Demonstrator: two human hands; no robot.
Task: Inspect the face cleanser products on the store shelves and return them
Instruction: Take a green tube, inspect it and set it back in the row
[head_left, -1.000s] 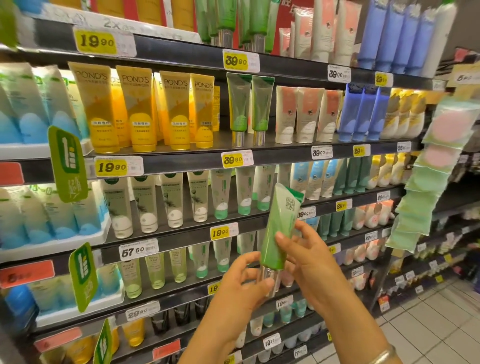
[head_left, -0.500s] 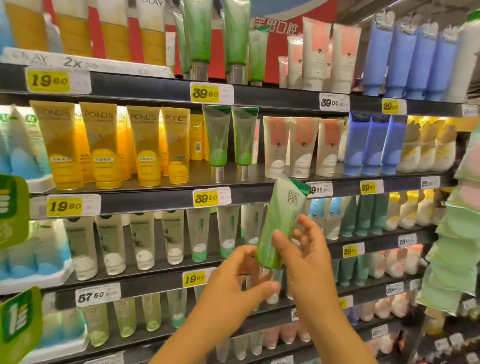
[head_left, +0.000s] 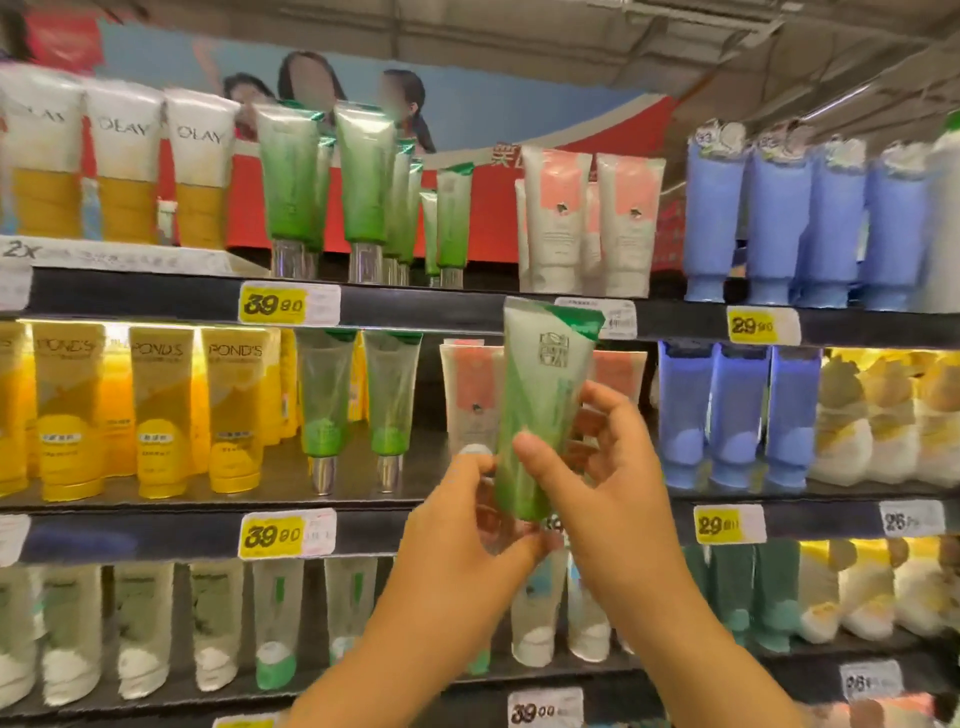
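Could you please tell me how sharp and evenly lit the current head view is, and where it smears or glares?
Head view: the whole frame is soft with motion blur; the held tube and both hands, left and right, have smeared edges; under-shelf lighting glares on the yellow tubes; wide-angle bending tilts the blue tubes.

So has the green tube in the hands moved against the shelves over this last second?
Yes. The green tube has gone up: earlier its top sat two shelves lower; now it overlaps the upper shelf edge, held by both the left hand and right hand.
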